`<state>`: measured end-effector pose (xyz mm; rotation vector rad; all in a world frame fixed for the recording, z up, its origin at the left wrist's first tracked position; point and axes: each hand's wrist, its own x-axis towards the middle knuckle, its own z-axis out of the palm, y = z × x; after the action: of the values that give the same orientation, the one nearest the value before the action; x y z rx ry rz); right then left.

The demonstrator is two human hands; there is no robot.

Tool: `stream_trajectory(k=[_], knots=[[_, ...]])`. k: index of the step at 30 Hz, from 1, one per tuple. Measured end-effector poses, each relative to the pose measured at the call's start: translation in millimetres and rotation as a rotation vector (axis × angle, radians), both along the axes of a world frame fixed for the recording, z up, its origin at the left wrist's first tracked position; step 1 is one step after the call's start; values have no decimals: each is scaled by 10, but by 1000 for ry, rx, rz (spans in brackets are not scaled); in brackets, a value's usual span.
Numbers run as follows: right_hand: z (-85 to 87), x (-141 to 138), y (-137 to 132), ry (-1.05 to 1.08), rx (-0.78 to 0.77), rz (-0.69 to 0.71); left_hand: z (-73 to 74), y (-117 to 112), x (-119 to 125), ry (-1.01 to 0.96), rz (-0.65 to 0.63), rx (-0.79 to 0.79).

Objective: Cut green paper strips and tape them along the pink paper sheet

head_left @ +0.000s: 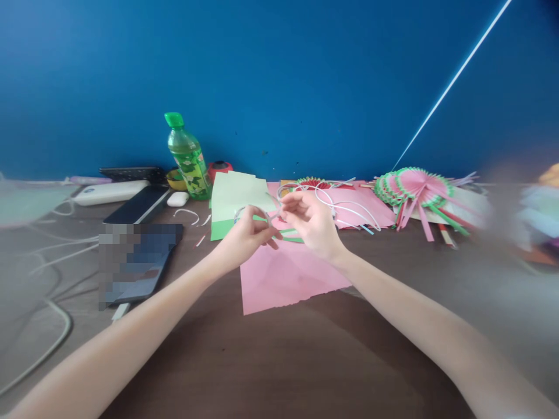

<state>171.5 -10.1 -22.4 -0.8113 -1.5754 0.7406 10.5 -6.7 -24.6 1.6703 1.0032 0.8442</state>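
Observation:
Above the pink paper sheet (288,276), my left hand (251,233) is closed around what looks like a roll of clear tape (238,214), its rim partly hidden by the fingers. My right hand (312,224) is just beside it, thumb and fingers pinched together. A thin, clear strip seems to run between the two hands, its end at the right fingertips. Behind my left hand lie pale green sheets (240,192) with a brighter green one under them. A looped white cord (358,203) rests on pink papers behind my right hand.
A green-capped drink bottle (187,160) stands against the blue wall. On the left lie a tablet-like device (148,267), a phone (137,205), a white power bank (111,192), an earbud case (178,199) and cables. Pleated pink-green paper rosettes (414,189) sit at the right.

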Motion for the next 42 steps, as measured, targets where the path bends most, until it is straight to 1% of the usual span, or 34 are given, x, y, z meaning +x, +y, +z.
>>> stream_trajectory(k=[3,7,9,12,14,16,20,25,28,31,34,36,38,40,42], knots=[[9,-1,-3,-16,-4,1,-4,-2,14,-67,21,-44],[33,6,-10,-29,15,-9,50,-22,18,-84,-15,-124],[54,15,-15,-39,25,-12,83,-35,17,-44,-21,-108],[95,34,-14,-28,24,3,123,-51,8,98,-34,-30],[124,50,-5,10,21,3,141,-54,-1,179,-59,8],[151,64,8,67,11,3,154,-51,-11,200,-102,27],[185,78,27,169,-27,42,171,-36,-24,148,-166,32],[189,89,39,238,-54,116,169,-4,-44,70,-152,-32],[189,108,47,280,-82,166,177,14,-67,32,-188,-32],[189,118,45,303,-116,188,202,26,-84,29,-214,-27],[179,105,32,313,-145,246,222,49,-102,-18,-190,-47],[176,92,16,307,-162,323,233,76,-131,-66,-158,-60],[196,95,-5,298,-176,397,254,111,-185,-71,-131,-46],[248,125,-29,275,-172,443,296,148,-258,-25,-65,5],[318,174,-45,227,-149,437,350,181,-335,53,62,89]])
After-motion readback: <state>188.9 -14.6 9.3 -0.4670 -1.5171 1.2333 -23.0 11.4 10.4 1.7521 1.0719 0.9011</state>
